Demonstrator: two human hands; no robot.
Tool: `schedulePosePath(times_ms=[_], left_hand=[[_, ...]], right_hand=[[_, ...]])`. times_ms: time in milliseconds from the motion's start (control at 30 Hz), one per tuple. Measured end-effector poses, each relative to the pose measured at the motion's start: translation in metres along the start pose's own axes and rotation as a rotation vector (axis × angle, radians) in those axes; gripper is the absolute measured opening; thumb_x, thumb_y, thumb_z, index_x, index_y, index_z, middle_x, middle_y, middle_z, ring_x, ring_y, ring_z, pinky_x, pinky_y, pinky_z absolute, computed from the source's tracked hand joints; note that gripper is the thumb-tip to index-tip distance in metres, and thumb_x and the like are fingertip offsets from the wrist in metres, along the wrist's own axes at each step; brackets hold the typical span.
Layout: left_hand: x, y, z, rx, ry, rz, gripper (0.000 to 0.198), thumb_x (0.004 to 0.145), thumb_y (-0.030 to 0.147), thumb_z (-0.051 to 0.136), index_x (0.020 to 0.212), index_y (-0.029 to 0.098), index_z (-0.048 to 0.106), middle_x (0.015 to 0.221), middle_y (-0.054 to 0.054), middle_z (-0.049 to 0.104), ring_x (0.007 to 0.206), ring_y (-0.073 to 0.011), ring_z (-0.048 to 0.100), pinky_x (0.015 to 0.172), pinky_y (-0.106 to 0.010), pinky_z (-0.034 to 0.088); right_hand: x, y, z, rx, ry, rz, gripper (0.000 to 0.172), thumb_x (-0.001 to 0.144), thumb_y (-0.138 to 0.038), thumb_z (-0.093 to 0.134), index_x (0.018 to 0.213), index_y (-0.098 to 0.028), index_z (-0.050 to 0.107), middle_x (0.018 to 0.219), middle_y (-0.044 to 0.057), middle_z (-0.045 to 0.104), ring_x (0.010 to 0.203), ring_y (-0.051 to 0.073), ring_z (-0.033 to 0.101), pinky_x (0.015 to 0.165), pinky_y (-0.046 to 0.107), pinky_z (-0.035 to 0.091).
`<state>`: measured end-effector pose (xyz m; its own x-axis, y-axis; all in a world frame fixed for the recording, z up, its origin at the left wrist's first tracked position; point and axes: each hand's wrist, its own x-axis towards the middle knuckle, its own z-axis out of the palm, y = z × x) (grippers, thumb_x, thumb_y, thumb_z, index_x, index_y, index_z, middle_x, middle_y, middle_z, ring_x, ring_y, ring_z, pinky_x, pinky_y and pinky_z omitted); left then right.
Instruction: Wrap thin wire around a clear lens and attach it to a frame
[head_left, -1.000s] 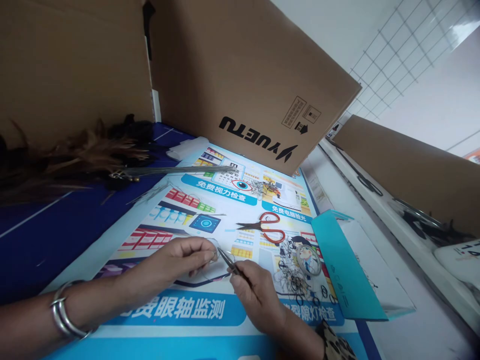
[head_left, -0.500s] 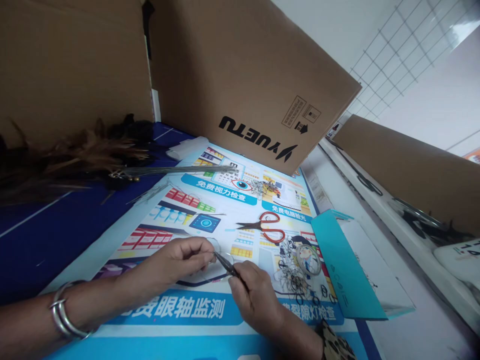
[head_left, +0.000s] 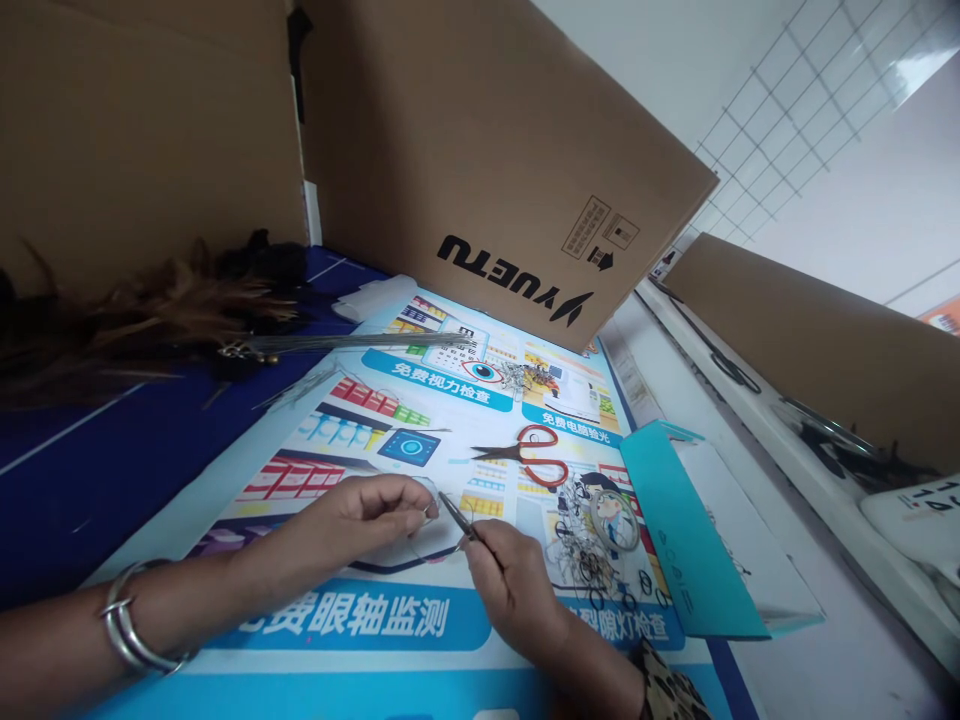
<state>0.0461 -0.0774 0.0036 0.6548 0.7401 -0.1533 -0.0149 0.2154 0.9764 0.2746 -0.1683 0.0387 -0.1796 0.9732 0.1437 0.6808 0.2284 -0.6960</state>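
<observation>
My left hand [head_left: 386, 515] is closed in a pinch on a thin wire [head_left: 429, 513]; a small bent end of it shows at the fingertips. In my right hand [head_left: 510, 580] is a pair of slim, dark-metal long-nose pliers [head_left: 456, 514], with the fist wrapped round the handles. The tips of the pliers point up and left, a short gap from the left fingertips. Beyond the hands lie scissors [head_left: 541, 474] with red handles, their blades pointing left. Right of them is a tangled pile of small wire pieces and rings [head_left: 589, 560], with a clear round roll [head_left: 636, 520] on it.
A teal open box [head_left: 709, 560] stands at the right. Long straight wires [head_left: 352, 341] lie at the back, near a smaller heap of wire bits [head_left: 517, 378]. Brown feathers [head_left: 202, 290] cover the left. Large cardboard panels [head_left: 480, 130] rise behind the printed sheet [head_left: 420, 665].
The tips of the pliers have come away from the left fingertips, slightly up and to the right. My left hand stays almost in place.
</observation>
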Motion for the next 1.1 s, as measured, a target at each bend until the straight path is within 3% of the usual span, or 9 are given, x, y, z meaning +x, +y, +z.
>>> schedulePosePath(times_ms=[433, 900, 1100], left_hand=[[0.0031, 0.0042, 0.0026, 0.061, 0.060, 0.046, 0.027, 0.083, 0.049, 0.075, 0.085, 0.022, 0.076, 0.075, 0.000, 0.061, 0.069, -0.0149, 0.049, 0.063, -0.025, 0.040], [0.0037, -0.0007, 0.0005, 0.029, 0.033, 0.046, 0.027, 0.087, 0.049, 0.074, 0.090, 0.022, 0.076, 0.079, 0.000, 0.064, 0.071, -0.0151, 0.052, 0.065, -0.026, 0.041], [0.0064, -0.0016, 0.0007, 0.006, 0.044, -0.029, 0.039, 0.081, 0.057, 0.077, 0.093, 0.020, 0.077, 0.076, 0.000, 0.061, 0.068, -0.0149, 0.049, 0.060, -0.025, 0.037]], right_hand=[[-0.0003, 0.0014, 0.0015, -0.035, -0.007, 0.022, 0.026, 0.102, -0.035, 0.044, 0.078, -0.024, 0.048, 0.071, 0.000, 0.055, 0.063, 0.015, 0.050, 0.059, 0.026, 0.036], [-0.0024, 0.0026, 0.0044, -0.132, 0.022, -0.025, 0.023, 0.101, -0.033, 0.045, 0.082, -0.023, 0.052, 0.072, 0.001, 0.060, 0.062, 0.017, 0.053, 0.059, 0.027, 0.035], [-0.0023, 0.0001, 0.0028, -0.133, -0.014, -0.022, 0.024, 0.102, -0.034, 0.046, 0.083, -0.022, 0.056, 0.075, 0.003, 0.064, 0.065, 0.017, 0.058, 0.060, 0.027, 0.036]])
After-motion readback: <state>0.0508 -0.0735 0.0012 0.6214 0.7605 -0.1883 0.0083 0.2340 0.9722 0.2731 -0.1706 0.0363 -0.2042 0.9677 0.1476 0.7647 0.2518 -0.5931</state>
